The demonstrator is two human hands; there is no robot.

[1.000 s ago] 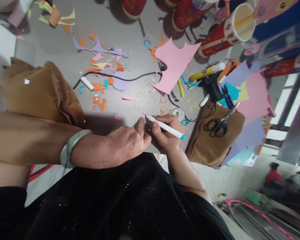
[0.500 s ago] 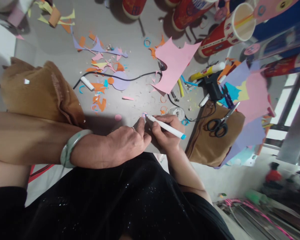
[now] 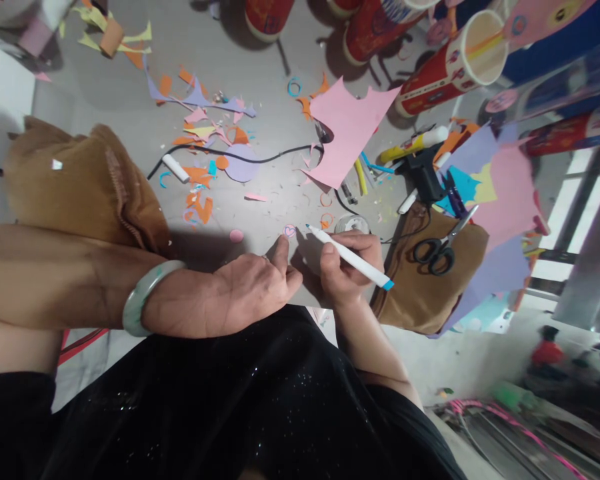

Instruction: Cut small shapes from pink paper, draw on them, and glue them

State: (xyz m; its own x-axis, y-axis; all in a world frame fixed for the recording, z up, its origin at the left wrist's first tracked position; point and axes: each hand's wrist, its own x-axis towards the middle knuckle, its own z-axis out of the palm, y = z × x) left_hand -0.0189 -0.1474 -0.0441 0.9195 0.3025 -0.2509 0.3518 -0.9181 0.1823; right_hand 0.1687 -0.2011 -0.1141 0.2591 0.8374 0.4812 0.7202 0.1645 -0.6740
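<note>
My right hand (image 3: 351, 265) grips a white felt-tip marker (image 3: 355, 260) with a blue end. Its blue tip points at a small pink paper circle (image 3: 289, 231) but stays a little apart from it. A heart outline in a bluish-purple shade shows on that circle. My left hand (image 3: 253, 290) rests at the table edge, index finger stretched out with its tip at the circle's lower edge, the other fingers partly curled. A second pink paper circle (image 3: 237, 235), with no drawing visible, lies left of it. Beyond my right fingers is a clear round tape roll (image 3: 351, 225).
Black scissors (image 3: 443, 248) lie on a brown cloth pouch (image 3: 425, 287) at right, near a black glue gun (image 3: 425, 175). Another brown cloth bundle (image 3: 75, 180) sits at left. Paper scraps, a large pink sheet (image 3: 347, 127), a black cord (image 3: 260, 159) and red paper cups (image 3: 435, 73) cover the far side.
My right hand has drawn the marker back to the right, lifting its tip off the pink circle and uncovering the heart. My left hand has hardly moved.
</note>
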